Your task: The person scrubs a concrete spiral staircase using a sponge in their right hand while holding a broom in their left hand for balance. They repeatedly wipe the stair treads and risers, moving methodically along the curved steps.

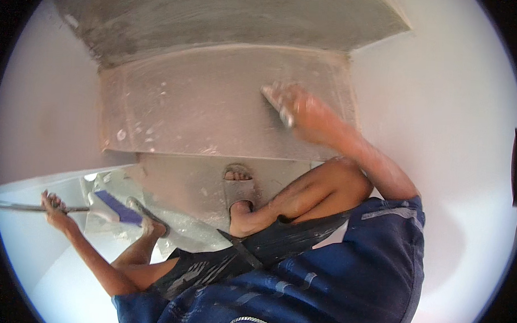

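Observation:
My right hand [301,107], blurred and dusted white, is closed around a thin flat block [277,106]. The block lies against the grey-brown plastered surface [200,104] in front of me; its exact kind cannot be made out. Out to the left, my left hand [54,207] has its fingers wrapped about a dark rod [17,206]. Just right of that hand, a white object with a purple band [118,208] lines up with the rod. Whether the two are joined is unclear.
White walls [418,103] flank the surface on both sides. A darker grey plastered face [229,19] rises beyond it. Below its near edge, my sandalled right foot [239,190] stands on a dusty floor [181,180]. Pale sheeting [196,227] lies near my left foot [153,226].

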The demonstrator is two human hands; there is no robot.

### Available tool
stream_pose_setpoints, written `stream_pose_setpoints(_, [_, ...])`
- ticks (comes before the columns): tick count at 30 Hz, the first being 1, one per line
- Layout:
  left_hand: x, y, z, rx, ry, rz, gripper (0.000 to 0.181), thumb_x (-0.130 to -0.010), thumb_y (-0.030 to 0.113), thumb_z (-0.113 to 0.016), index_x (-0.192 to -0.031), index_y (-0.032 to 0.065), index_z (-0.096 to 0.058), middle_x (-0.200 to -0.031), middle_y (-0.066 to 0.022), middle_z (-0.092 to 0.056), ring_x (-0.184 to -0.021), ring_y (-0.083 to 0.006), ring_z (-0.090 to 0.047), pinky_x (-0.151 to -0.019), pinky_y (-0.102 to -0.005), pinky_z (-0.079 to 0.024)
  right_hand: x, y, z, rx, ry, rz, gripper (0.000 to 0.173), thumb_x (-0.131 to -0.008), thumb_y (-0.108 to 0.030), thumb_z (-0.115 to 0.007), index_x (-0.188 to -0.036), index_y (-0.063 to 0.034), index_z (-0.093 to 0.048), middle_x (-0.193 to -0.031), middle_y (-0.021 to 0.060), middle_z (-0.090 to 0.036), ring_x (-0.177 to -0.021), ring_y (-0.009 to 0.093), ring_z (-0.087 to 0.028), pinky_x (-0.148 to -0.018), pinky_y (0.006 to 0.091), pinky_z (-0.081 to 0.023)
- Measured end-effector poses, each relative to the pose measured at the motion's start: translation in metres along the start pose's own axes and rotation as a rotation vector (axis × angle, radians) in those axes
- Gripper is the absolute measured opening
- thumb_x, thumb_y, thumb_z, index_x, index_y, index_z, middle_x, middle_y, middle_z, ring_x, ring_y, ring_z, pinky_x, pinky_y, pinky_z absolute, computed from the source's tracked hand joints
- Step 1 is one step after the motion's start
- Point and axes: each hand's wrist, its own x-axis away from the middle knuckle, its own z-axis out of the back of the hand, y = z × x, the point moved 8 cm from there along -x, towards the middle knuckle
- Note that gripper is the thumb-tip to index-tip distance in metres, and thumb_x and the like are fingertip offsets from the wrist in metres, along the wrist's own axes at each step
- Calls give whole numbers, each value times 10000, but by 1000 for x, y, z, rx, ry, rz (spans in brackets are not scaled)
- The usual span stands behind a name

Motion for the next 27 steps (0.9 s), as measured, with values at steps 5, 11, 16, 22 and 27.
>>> stream_pose_setpoints(5, [8, 6, -8, 46, -13, -23, 244, -888, 273, -558, -1002, 63, -608, -729, 25, -530, -611, -45, -471, -482, -164, -327, -12, -27, 10, 60, 188, 162, 576, -779, -44, -533, -1329, -175, -429, -1333, 136, -447, -1243, 323, -409, -1023, 442, -354])
stream_pose_setpoints(11, [17, 19, -19, 100, -38, -65, 248, -895, 291, -569, -964, 53, -585, -694, 0, -533, -569, -51, -477, -438, -171, -337, -14, -65, 13, 92, 34, 495, 466, -829, -109, -522, -1276, -236, -490, -1359, 89, -432, -1261, 312, -393, -1030, 481, -335])
stream_pose_setpoints(16, [21, 22, -19, 79, -30, -50, 260, -902, 293, -557, -977, 45, -574, -692, 2, -525, -573, -50, -476, -432, -175, -338, -22, -80, 23, 172, 60, 489, 462, -834, -119, -510, -1276, -255, -495, -1373, 70, -419, -1281, 316, -365, -1028, 478, -334])
stream_pose_setpoints(22, [18, 21, -17, 79, -25, -62, 266, -903, 289, -555, -974, 34, -572, -703, 1, -520, -585, -51, -471, -429, -179, -335, -33, -53, 19, 248, -39, 297, 519, -813, -119, -544, -1290, -314, -479, -1399, 67, -387, -1298, 307, -339, -1029, 491, -322])
stream_pose_setpoints(27, [20, 23, -18, 81, -34, -57, 266, -902, 288, -557, -976, 33, -572, -704, 0, -517, -585, -53, -467, -439, -183, -342, -27, -57, 28, 173, 70, 325, 516, -826, -111, -548, -1302, -292, -469, -1407, 73, -372, -1298, 305, -335, -1031, 493, -321])
